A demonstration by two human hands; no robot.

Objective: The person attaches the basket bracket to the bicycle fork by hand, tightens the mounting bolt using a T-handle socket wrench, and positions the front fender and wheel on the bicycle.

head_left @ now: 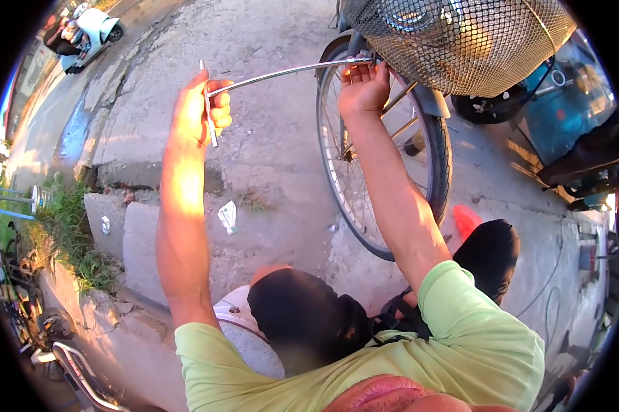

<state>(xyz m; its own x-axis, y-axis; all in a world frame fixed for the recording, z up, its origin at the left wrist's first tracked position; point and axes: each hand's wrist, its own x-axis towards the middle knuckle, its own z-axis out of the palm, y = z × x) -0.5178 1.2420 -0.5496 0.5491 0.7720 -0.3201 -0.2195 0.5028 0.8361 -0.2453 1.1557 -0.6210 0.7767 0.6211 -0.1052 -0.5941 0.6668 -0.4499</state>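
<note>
My left hand (pixel 210 106) is wrapped round the crossbar of a metal T-handle tool (pixel 275 74), whose long shaft reaches right and looks curved in this view. At the shaft's far end, my right hand (pixel 366 89) has its fingers closed around the tip, beside the bicycle fork and under the wire basket (pixel 460 41). What exactly the right fingertips grip there is too small to make out. The bicycle's front wheel (pixel 337 165) stands upright below, with a metal mudguard (pixel 431 103) over its tyre.
Two people ride a light scooter (pixel 97 31) at the upper left. Grass (pixel 73 233) grows by broken concrete slabs at the left. A crumpled wrapper (pixel 227 217) lies on the ground. A red object (pixel 466 220) is near my knee. A blue vehicle (pixel 577 103) stands at the right.
</note>
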